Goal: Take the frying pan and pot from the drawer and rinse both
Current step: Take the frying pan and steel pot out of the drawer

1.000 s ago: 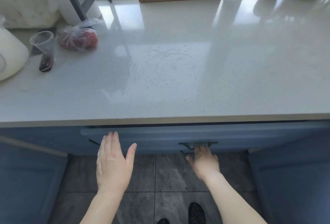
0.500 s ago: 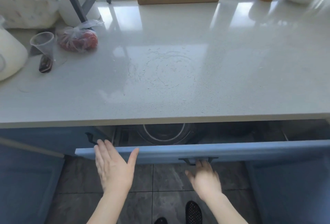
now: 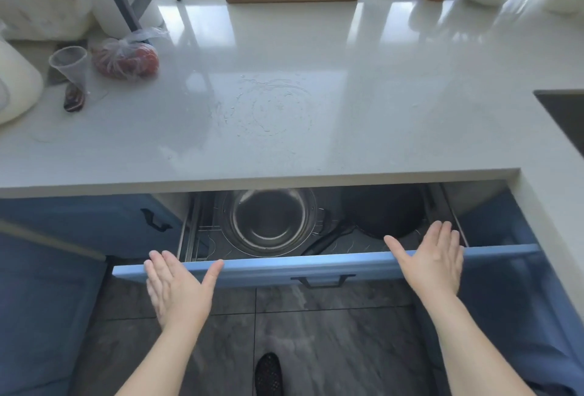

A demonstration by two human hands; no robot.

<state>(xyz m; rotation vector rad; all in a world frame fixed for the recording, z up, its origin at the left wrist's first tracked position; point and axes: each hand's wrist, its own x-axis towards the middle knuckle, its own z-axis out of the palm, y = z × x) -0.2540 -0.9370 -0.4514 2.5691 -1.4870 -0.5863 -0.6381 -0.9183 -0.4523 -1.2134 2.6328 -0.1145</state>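
**Drawer open, both hands flat and holding nothing**

Head view: the blue drawer point(image 3: 271, 269) stands pulled out beneath the pale countertop point(image 3: 347, 105). Inside, a steel pot point(image 3: 268, 221) sits to the left and a dark frying pan point(image 3: 385, 212) to the right, its black handle angled down-left toward the pot. The left hand point(image 3: 180, 288) is spread with straight fingers at the drawer front's left end, gripping nothing. The right hand point(image 3: 433, 259) is likewise flat and empty, over the front edge just beside the pan. On the counter's left lie a bag of tomatoes point(image 3: 126, 59) and a plastic cup point(image 3: 71, 67).
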